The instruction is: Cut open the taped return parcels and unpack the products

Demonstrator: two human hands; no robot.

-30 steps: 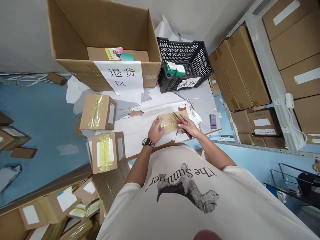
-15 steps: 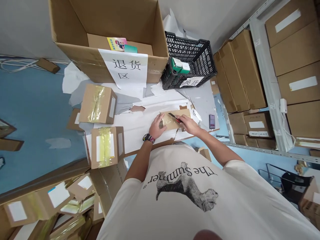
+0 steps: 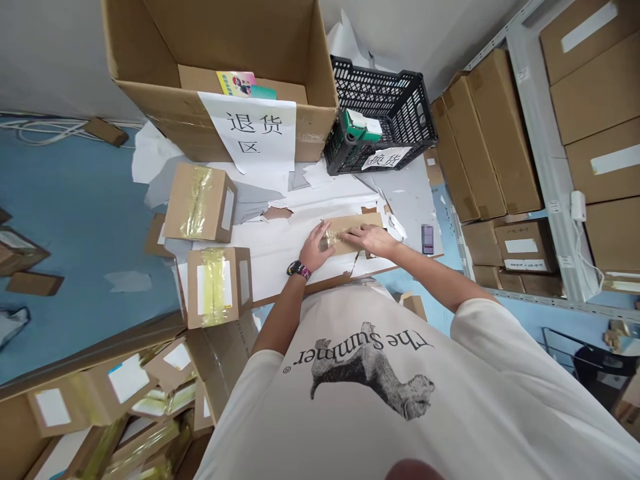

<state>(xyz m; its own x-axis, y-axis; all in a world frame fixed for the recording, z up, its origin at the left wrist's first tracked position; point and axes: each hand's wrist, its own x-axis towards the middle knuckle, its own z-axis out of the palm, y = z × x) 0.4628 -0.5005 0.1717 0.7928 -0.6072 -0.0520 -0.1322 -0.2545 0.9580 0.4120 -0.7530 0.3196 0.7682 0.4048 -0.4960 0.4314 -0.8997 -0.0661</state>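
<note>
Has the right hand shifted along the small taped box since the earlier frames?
Yes. The right hand has slid leftward over the small taped box, away from the phone and closer to the left hand.

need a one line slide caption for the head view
Both hands, left hand and right hand, rest on a small taped cardboard parcel lying on white paper, near a black crate.

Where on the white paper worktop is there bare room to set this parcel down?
Bare white paper lies between the tape-sealed cardboard box and the left hand. Grey sheet below the black plastic crate is partly free, bordered by a small dark phone. The flat brown parcel under the right hand is crowded.
</note>
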